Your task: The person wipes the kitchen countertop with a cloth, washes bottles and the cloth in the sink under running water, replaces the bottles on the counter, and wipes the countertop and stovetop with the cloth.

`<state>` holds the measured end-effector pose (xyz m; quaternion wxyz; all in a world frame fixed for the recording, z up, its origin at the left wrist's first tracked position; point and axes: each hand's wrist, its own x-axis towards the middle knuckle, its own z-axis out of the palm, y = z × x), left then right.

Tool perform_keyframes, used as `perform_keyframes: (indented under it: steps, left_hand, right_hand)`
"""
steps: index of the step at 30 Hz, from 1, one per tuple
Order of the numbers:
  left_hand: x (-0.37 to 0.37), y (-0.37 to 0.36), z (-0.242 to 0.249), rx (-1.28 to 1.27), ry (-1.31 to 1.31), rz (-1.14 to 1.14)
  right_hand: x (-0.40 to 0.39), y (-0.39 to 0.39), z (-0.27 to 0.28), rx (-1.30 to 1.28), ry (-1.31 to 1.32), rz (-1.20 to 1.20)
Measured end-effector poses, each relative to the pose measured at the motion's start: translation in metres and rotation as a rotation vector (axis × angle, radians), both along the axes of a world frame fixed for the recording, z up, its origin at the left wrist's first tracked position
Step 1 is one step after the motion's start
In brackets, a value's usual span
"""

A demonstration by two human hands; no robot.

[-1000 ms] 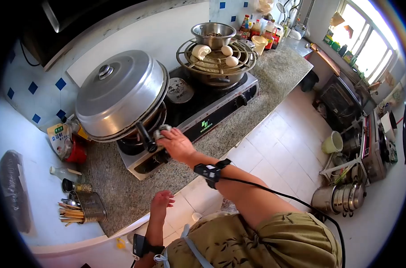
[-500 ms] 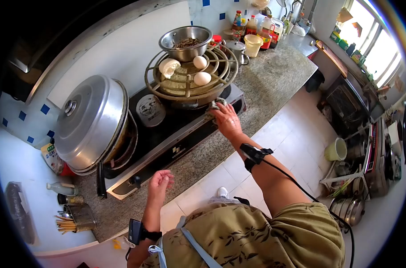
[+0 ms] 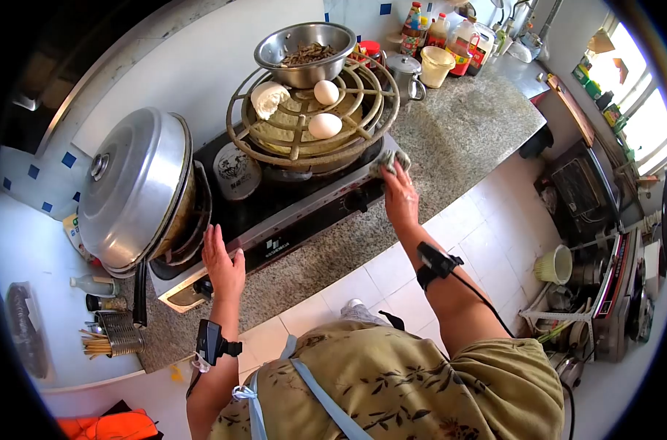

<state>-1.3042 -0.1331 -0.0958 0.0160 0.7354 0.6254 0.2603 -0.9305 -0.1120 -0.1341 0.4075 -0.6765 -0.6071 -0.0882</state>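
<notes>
My right hand (image 3: 401, 198) is closed on a crumpled greyish rag (image 3: 392, 160), pressed at the right end of the gas stove (image 3: 304, 233). My left hand (image 3: 223, 264) is open, its fingers stretched out near the stove's front left edge, beside the wok's black handle (image 3: 141, 293). Behind my right hand, a round steaming rack (image 3: 295, 152) lies over a pan on the right burner. It bears two eggs (image 3: 325, 126), a torn white bun (image 3: 268, 100) and a metal bowl (image 3: 305, 55) with dark brown bits inside.
A large domed aluminium lid (image 3: 132, 187) covers the pan at left. A round lid-like disc (image 3: 236, 170) lies between the burners. Sauce bottles (image 3: 462, 45), a cream tub (image 3: 436, 67) and a metal mug (image 3: 405, 77) stand at the back. A chopstick basket (image 3: 121, 332) is at far left.
My right hand has moved right with the rag, along the stove's front to its right end. My left hand has moved up and left towards the stove, its fingers straightening.
</notes>
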Motion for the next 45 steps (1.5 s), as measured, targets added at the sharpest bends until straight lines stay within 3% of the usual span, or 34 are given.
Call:
perform_keyframes:
  steps: [4, 9, 12, 14, 16, 22, 23, 24, 25, 27, 28, 29, 30, 32, 34, 36, 38, 40, 43, 45]
  left_hand:
    - [0.005, -0.002, -0.013, -0.191, 0.123, 0.088]
    - [0.01, -0.008, -0.015, -0.211, 0.266, 0.109]
    - [0.01, -0.013, -0.014, -0.211, 0.27, 0.122]
    - [0.009, -0.018, -0.016, -0.2, 0.253, 0.12]
    - [0.01, -0.025, -0.019, -0.134, 0.219, 0.074]
    - [0.013, -0.057, -0.014, -0.156, 0.054, 0.092]
    - [0.014, -0.062, -0.017, -0.128, 0.07, 0.092]
    - [0.016, -0.067, -0.015, -0.135, 0.076, 0.088]
    - [0.018, -0.069, -0.009, -0.146, 0.088, 0.104]
    - [0.021, -0.076, -0.002, -0.161, 0.11, 0.115]
    - [0.022, -0.078, -0.001, -0.18, 0.101, 0.098]
    - [0.026, -0.078, -0.008, -0.137, 0.12, 0.112]
    - [0.028, -0.077, -0.016, -0.095, 0.141, 0.126]
    - [0.03, -0.079, -0.015, -0.118, 0.135, 0.133]
    - [0.032, -0.083, -0.004, -0.193, 0.132, 0.129]
    - [0.037, -0.085, -0.001, -0.214, 0.157, 0.149]
    - [0.042, -0.083, -0.007, -0.183, 0.136, 0.154]
    - [0.05, -0.07, -0.035, -0.116, 0.386, 0.301]
    - [0.066, -0.051, -0.076, -0.035, 0.957, 0.62]
    - [0.07, -0.051, -0.074, 0.052, 0.639, 0.523]
  right_hand:
    - [0.002, -0.031, -0.031, -0.249, -0.093, 0.172]
    - [0.011, -0.048, -0.04, -0.317, -0.028, 0.337]
    - [0.008, -0.037, 0.008, -0.221, 0.055, 0.224]
    - [0.003, -0.02, 0.02, -0.049, 0.138, 0.28]
    - [-0.004, -0.013, 0.041, -0.136, 0.041, 0.208]
    - [0.014, -0.038, -0.019, -0.008, -0.08, 0.188]
    - [0.034, -0.04, -0.051, -0.11, 0.256, 0.226]
    - [0.036, -0.05, -0.046, -0.097, 0.212, 0.264]
    - [0.044, -0.052, -0.038, -0.142, -0.073, 0.26]
    - [0.061, -0.058, -0.024, -0.225, -0.023, 0.297]
    - [0.081, -0.046, -0.039, -0.099, 0.12, 0.247]
    - [0.088, -0.043, -0.021, -0.138, 0.284, 0.225]
    - [0.103, -0.023, -0.015, -0.026, 0.118, 0.162]
    - [0.092, 0.001, 0.025, -0.044, 0.058, 0.038]
    - [0.098, 0.028, 0.036, -0.163, -0.155, 0.213]
    - [0.091, 0.038, 0.028, -0.29, -0.496, -0.011]
    - [0.134, 0.071, -0.003, -0.358, -0.718, 0.077]
    - [0.213, 0.131, -0.06, -0.088, -0.831, 0.223]
    - [0.24, 0.144, -0.058, -0.24, -0.904, 0.301]
    - [0.242, 0.159, -0.036, -0.393, -0.993, 0.344]
